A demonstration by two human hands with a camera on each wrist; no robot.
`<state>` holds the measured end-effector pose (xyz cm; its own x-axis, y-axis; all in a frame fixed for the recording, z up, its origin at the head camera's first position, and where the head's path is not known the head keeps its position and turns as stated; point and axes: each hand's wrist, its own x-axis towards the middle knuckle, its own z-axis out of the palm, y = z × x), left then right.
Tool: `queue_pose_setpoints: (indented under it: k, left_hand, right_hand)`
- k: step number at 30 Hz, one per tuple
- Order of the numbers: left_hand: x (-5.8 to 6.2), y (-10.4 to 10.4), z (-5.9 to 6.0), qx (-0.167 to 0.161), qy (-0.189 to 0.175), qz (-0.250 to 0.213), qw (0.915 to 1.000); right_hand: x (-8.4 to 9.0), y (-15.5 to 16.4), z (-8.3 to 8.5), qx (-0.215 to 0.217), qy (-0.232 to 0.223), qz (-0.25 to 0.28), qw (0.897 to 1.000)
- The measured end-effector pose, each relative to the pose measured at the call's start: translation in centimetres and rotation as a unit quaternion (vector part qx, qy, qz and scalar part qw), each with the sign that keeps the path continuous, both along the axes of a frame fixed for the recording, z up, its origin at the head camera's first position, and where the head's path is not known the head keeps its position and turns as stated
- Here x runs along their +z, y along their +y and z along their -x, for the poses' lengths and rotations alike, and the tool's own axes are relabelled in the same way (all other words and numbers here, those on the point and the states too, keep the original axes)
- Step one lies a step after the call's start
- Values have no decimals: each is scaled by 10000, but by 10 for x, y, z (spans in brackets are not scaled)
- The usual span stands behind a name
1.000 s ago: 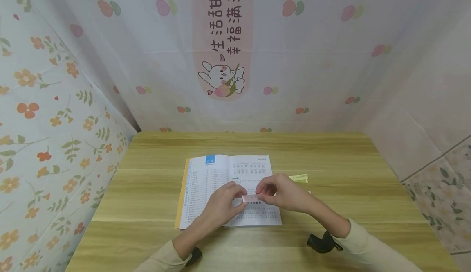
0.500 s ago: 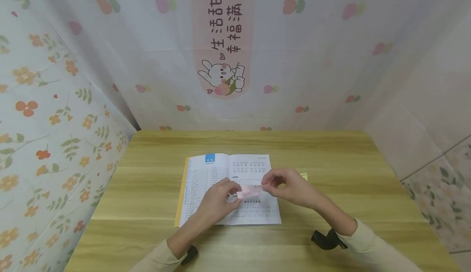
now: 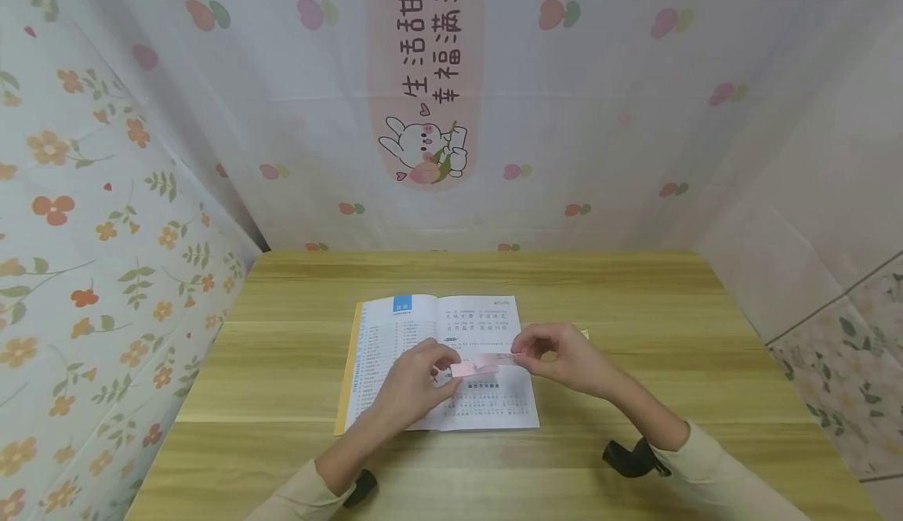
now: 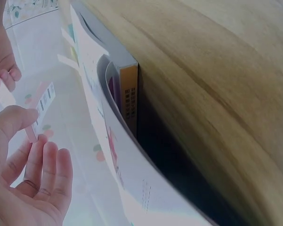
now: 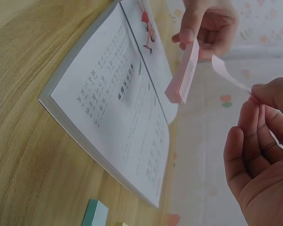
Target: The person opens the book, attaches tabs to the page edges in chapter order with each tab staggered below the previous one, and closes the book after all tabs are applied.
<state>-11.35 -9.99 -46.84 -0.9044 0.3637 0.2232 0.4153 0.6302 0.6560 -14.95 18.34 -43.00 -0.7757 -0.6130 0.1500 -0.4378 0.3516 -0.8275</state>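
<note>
Over an open book (image 3: 487, 415), my left hand (image 3: 416, 380) pinches a small pink sticky-note pad (image 3: 462, 370) between thumb and fingers. My right hand (image 3: 564, 358) pinches the end of a single pink sticky note (image 3: 495, 359), which overlaps the pad in the head view. In the right wrist view the curled sticky note (image 5: 226, 75) is apart from the thick pad (image 5: 182, 80). Printed bars show on the pad (image 4: 46, 103) in the left wrist view. The book lies flat, its printed pages facing up.
Right of the book lie a teal sticky pad (image 5: 90, 214) and a yellow one (image 5: 121, 224), partly cut off by the frame. A black wrist mount (image 3: 628, 458) hangs under the right sleeve. Patterned curtains (image 3: 600, 153) stand behind the wooden table (image 3: 282, 349).
My right hand has moved right, drawing the sticky note off the pad. My left hand has shifted slightly left with the pad. The book has stayed in place.
</note>
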Motion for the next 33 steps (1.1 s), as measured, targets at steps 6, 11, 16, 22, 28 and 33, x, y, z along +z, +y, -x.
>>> queue_pose_setpoints:
  k: [6, 11, 16, 22, 28, 33]
  left_hand:
    - [4, -6, 1, 19, -15, -63, 10000]
    - [4, -12, 2, 10, -38, -232, 9997]
    - [4, -14, 2, -3, -120, -312, 9994]
    - [6, -18, 3, -85, -232, -409, 9989]
    - [11, -21, 5, -169, -317, -423, 9985]
    - [15, -24, 7, -155, -327, -352, 9987]
  right_hand:
    - [-1, 5, 1, -150, -37, -78, 9999]
    - [-4, 9, 2, -183, -80, -122, 9997]
    - [-8, 13, 3, -150, -124, -119, 9997]
    - [-10, 20, 1, -241, -138, -102, 9996]
    - [-8, 31, 0, -384, -212, 46, 9990]
    - [-5, 38, 2, -559, -318, 80, 9979]
